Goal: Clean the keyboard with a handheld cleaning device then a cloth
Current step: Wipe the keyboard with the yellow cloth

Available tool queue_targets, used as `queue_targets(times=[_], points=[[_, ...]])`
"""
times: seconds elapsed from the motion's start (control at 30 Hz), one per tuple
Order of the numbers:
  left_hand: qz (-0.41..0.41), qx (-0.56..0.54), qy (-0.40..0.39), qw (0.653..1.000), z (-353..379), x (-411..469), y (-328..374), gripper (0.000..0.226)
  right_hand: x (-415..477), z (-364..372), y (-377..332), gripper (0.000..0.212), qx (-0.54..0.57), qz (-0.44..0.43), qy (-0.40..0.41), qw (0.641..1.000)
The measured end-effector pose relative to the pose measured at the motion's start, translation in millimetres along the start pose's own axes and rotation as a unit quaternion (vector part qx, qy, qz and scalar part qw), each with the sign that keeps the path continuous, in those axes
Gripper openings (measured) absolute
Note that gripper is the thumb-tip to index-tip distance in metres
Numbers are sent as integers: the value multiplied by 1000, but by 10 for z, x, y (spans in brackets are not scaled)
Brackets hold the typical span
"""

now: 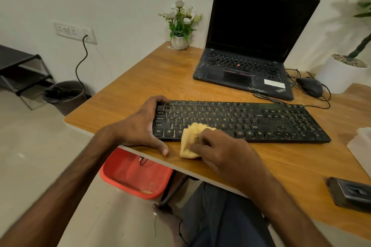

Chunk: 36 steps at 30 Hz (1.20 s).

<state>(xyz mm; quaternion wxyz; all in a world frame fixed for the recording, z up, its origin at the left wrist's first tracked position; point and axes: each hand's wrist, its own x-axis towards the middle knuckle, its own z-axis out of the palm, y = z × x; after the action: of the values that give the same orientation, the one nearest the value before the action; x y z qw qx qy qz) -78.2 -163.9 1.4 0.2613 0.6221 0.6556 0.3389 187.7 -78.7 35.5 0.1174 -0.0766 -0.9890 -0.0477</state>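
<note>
A black keyboard [251, 120] lies across the near part of the wooden desk [160, 74]. My left hand [142, 126] grips its left end, fingers curled over the top corner and thumb along the front edge. My right hand [222, 152] holds a crumpled yellow cloth [190, 138], which lies on the keyboard's bottom row near the space bar and hangs over the front edge onto the desk. A dark handheld device [349, 193] lies on the desk at the near right.
An open black laptop [253, 46] stands behind the keyboard, with a black mouse [310, 86] and cables to its right. A small flower pot [180, 41] and a white planter [341, 72] sit at the back. A red tub [136, 174] is under the desk, a bin [66, 96] at left.
</note>
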Motion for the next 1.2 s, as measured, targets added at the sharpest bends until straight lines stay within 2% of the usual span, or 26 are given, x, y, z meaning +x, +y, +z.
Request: queue_targets(times=[0.1, 0.17, 0.3, 0.4, 0.6, 0.77, 0.9, 1.03, 1.13, 1.2], points=[[6, -2, -1, 1000, -14, -8, -3, 136, 199, 139, -171, 43, -59, -55, 21, 997], [3, -1, -3, 1000, -26, -9, 5, 135, 246, 143, -199, 45, -66, -43, 37, 996], [-6, -3, -3, 1000, -16, -9, 8, 133, 47, 93, -100, 53, -37, -8, 19, 999], [-7, -3, -6, 1000, -13, -16, 11, 133, -13, 39, -91, 57, -58, 2, 3, 998], [8, -23, -9, 1000, -21, -23, 40, 134, 258, 133, -207, 43, -102, -69, 29, 992], [2, -44, -13, 999, -41, -42, 52, 133, 100, 52, 73, 49, -16, -72, 5, 997], [6, -50, -18, 999, -24, -31, 54, 132, -30, 15, 211, 56, -9, -56, 6, 998], [11, -48, -21, 999, -1, -19, 28, 133, 246, 97, 48, 27, 31, -94, 42, 994], [12, -47, -19, 999, 13, -21, 4, 133, 508, 142, -95, 31, 112, -47, 76, 990], [13, -47, -18, 999, 9, -33, 14, 136, 604, 141, -95, 31, 132, -33, 67, 988]])
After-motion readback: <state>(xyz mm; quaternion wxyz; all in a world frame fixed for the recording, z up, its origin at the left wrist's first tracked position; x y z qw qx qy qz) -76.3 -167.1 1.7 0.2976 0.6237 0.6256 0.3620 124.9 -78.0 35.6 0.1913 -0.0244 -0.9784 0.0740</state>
